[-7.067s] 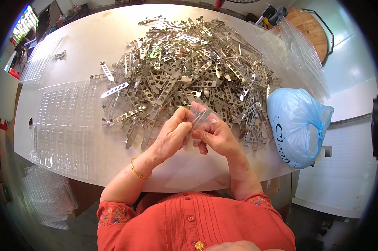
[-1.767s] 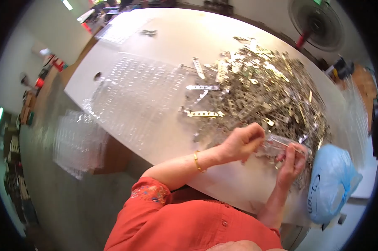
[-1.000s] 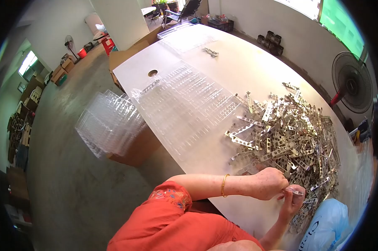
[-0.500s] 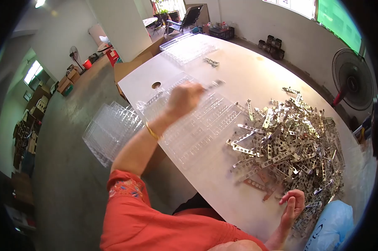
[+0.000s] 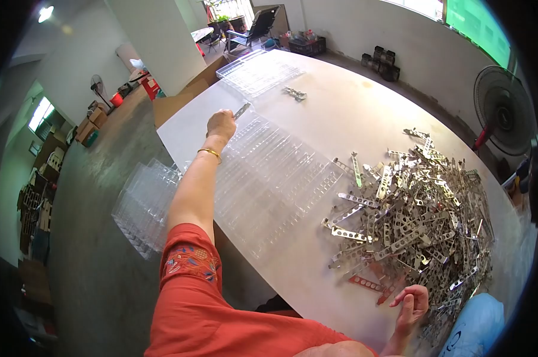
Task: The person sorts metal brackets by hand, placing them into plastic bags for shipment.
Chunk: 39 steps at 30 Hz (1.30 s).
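Note:
My left hand (image 5: 222,125), closed, reaches out over the far left part of the table. From its fingers sticks a small metal strip (image 5: 242,110). Below and to the right of that hand lies a clear plastic tray (image 5: 269,160) with rows of narrow slots. My right hand (image 5: 413,302) is at the near edge of a big heap of perforated metal strips (image 5: 423,220). Its fingers are loosely curled, thumb apart, and I see nothing held in them. A reddish strip (image 5: 367,283) lies just beyond that hand.
A stack of clear trays (image 5: 257,71) stands at the table's far end, near a few loose strips (image 5: 294,93). More clear trays (image 5: 144,205) are low beside the table's left edge. A blue plastic bag (image 5: 474,327) sits at lower right, and a fan (image 5: 503,113) at right.
My left hand has moved left and away from me with the metal strip, off the slotted tray's middle. My right hand stays almost in place by the heap. The view has shifted slightly.

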Each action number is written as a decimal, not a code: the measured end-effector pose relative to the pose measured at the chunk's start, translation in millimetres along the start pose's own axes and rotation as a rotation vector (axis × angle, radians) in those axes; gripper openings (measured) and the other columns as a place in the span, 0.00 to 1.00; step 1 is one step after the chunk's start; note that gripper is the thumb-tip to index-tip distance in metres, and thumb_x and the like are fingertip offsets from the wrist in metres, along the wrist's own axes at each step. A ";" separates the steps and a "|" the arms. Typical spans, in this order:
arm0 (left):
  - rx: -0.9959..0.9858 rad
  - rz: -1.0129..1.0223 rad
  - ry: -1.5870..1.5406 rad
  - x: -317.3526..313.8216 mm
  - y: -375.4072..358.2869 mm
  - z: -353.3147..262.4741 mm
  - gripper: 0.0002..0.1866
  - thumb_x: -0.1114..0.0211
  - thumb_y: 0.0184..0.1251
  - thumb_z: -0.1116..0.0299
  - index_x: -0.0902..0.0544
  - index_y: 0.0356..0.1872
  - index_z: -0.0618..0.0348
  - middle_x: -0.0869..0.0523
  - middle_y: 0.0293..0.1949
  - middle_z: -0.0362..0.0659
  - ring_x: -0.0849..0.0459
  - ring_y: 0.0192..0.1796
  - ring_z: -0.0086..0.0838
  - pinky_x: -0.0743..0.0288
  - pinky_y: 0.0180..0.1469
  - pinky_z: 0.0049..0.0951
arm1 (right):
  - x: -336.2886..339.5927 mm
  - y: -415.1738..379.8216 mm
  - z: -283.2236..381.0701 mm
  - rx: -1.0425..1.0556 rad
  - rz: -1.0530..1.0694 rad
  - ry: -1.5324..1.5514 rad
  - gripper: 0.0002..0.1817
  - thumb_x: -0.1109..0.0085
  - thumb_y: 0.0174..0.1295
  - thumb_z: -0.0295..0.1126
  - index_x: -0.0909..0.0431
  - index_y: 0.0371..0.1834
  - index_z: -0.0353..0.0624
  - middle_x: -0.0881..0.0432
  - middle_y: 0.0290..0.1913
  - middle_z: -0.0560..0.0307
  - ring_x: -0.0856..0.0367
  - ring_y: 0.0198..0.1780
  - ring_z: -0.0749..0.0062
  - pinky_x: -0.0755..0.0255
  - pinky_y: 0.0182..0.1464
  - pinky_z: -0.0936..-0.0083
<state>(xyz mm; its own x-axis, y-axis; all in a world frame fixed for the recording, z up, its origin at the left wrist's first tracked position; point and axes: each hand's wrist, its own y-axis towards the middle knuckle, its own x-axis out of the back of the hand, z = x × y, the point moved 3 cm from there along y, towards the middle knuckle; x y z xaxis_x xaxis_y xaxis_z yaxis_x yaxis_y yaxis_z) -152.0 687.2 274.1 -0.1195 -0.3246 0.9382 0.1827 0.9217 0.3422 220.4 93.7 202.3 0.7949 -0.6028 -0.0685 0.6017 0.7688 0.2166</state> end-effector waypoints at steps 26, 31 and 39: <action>-0.035 0.224 0.104 -71.9 22.2 16.3 0.13 0.39 0.62 0.73 0.12 0.46 0.62 0.12 0.47 0.61 0.12 0.53 0.52 0.17 0.57 0.44 | -18.6 3.3 -7.9 -0.127 0.039 -0.029 0.11 0.41 0.70 0.29 0.27 0.51 0.37 0.23 0.33 0.57 0.22 0.31 0.76 0.23 0.34 0.78; -0.154 -0.001 -0.075 -46.0 13.1 8.8 0.14 0.40 0.62 0.72 0.16 0.48 0.65 0.13 0.48 0.63 0.14 0.54 0.55 0.20 0.59 0.48 | -21.3 1.5 1.6 -0.079 0.056 -0.032 0.09 0.46 0.70 0.21 0.26 0.51 0.36 0.22 0.32 0.58 0.21 0.31 0.77 0.23 0.36 0.78; -0.307 -0.033 -0.541 88.7 -95.7 -109.9 0.07 0.32 0.66 0.71 0.21 0.36 0.62 0.21 0.23 0.44 0.23 0.26 0.30 0.27 0.33 0.35 | -14.7 -8.3 2.8 -0.040 0.004 0.010 0.06 0.42 0.70 0.24 0.27 0.46 0.37 0.21 0.31 0.59 0.22 0.31 0.81 0.26 0.35 0.82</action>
<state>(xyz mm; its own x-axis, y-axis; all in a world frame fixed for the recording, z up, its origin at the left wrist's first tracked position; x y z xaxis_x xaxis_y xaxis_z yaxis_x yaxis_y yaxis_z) -72.9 546.8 330.1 -0.5931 -0.1244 0.7955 0.4331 0.7836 0.4454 203.6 95.6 204.2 0.7978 -0.5979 -0.0780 0.6012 0.7790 0.1780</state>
